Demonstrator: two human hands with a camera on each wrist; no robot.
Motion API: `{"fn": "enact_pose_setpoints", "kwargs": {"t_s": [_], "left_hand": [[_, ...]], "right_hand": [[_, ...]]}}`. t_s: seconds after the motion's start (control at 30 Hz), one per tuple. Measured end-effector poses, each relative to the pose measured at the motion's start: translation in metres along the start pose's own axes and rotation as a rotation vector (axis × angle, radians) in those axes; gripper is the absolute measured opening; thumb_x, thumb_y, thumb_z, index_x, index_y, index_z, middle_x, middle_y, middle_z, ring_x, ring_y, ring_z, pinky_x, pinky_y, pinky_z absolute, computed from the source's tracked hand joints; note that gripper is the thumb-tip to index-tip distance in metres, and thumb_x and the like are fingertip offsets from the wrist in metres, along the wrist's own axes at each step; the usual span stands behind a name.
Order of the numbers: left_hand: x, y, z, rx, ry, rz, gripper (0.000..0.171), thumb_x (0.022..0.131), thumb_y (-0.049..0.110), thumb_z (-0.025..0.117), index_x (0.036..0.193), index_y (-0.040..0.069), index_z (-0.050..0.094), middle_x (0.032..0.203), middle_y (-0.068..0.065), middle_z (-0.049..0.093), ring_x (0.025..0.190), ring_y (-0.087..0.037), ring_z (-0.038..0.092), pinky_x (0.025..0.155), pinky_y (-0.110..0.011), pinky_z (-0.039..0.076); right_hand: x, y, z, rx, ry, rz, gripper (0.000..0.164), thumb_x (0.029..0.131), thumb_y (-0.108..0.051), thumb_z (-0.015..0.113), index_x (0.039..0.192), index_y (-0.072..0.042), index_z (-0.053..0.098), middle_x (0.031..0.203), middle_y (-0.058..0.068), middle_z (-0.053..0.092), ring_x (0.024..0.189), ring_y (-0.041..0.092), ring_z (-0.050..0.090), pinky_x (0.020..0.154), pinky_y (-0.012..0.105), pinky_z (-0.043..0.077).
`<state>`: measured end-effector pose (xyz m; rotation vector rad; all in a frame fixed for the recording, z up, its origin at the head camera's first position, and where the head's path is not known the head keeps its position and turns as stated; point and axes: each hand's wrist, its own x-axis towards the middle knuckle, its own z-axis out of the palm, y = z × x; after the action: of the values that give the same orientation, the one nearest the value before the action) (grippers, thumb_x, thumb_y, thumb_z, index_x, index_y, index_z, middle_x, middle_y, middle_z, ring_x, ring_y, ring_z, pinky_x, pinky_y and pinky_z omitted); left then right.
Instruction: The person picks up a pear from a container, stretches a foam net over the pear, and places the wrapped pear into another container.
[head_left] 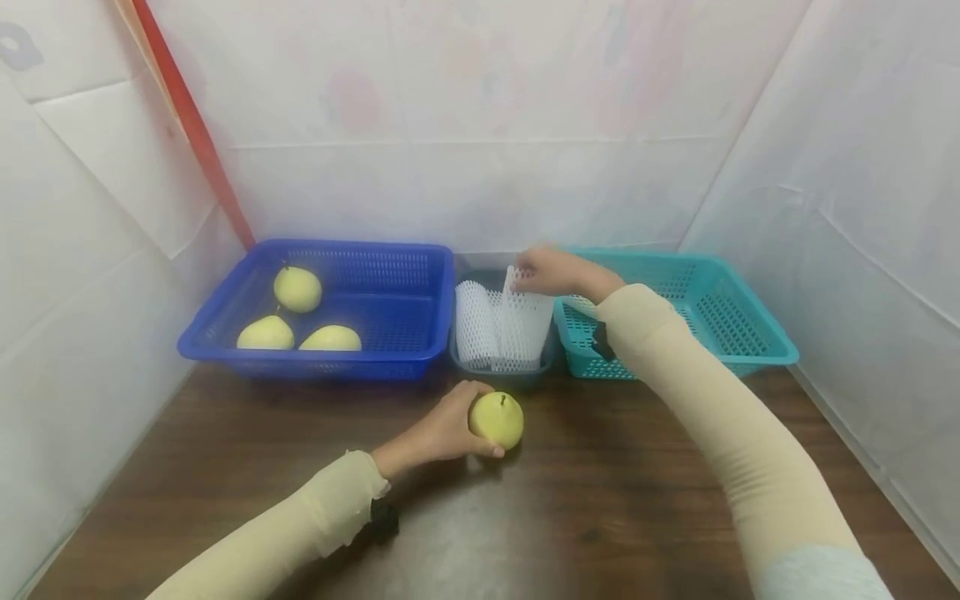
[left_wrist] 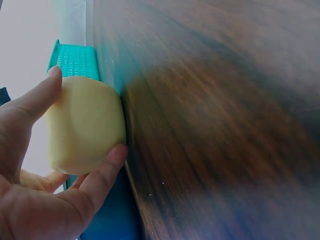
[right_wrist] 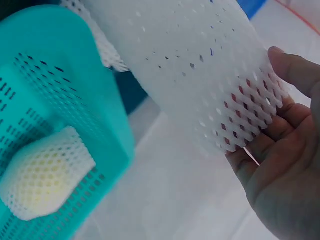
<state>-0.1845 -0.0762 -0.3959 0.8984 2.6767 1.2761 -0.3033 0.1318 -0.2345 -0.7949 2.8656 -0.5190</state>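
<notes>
A yellow-green pear point(head_left: 498, 421) sits low over the table front, and my left hand point(head_left: 450, 425) grips it from the left, thumb and fingers around its side. In the left wrist view the pear point(left_wrist: 87, 125) fills the space between thumb and fingers. My right hand point(head_left: 562, 273) pinches the end of a white foam net sleeve point(head_left: 527, 321), raised at an angle above a small dark bin point(head_left: 504, 379). Another foam net point(head_left: 476, 325) lies in that bin. The right wrist view shows the thumb and fingers on the sleeve's edge point(right_wrist: 245, 110).
At the left, a blue basket point(head_left: 397, 364) holds several pears, three of them visible point(head_left: 297, 289). A teal basket point(head_left: 750, 333) stands at the right, with a net-wrapped pear point(right_wrist: 47, 175) inside. White sheeting point(head_left: 480, 192) encloses the back and sides of the wooden table point(head_left: 600, 517).
</notes>
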Motion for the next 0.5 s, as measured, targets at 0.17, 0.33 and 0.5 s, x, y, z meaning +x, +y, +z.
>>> {"fn": "enact_pose_setpoints", "kwargs": {"t_s": [0.17,0.33,0.5], "left_hand": [[-0.002,-0.001,0.000,0.000,0.006,-0.010,0.077,0.058,0.029,0.090,0.120,0.001,0.054,0.112,-0.012,0.053,0.101,-0.024,0.053,0.085,-0.043,0.047],[-0.003,0.009,-0.011,-0.086,0.052,-0.083,0.074,0.078,0.038,0.076,0.132,-0.003,0.046,0.129,-0.017,0.049,0.117,-0.030,0.048,0.097,-0.047,0.041],[0.003,0.031,-0.035,-0.289,0.198,-0.140,0.047,0.103,0.029,0.037,0.130,-0.008,0.049,0.127,-0.023,0.054,0.119,-0.035,0.050,0.099,-0.048,0.040]], "right_hand": [[-0.015,-0.013,-0.013,-0.001,0.073,-0.098,0.020,0.094,-0.020,0.060,0.102,-0.002,0.059,0.089,0.010,0.060,0.080,0.024,0.055,0.071,0.038,0.048],[-0.036,-0.030,-0.022,0.003,0.115,-0.203,0.015,0.093,-0.016,0.061,0.101,-0.004,0.061,0.090,0.007,0.061,0.080,0.021,0.056,0.071,0.035,0.049],[-0.061,-0.048,-0.026,-0.034,0.168,-0.360,0.013,0.090,-0.013,0.066,0.100,-0.005,0.062,0.094,0.004,0.062,0.086,0.019,0.055,0.077,0.033,0.049]]}}
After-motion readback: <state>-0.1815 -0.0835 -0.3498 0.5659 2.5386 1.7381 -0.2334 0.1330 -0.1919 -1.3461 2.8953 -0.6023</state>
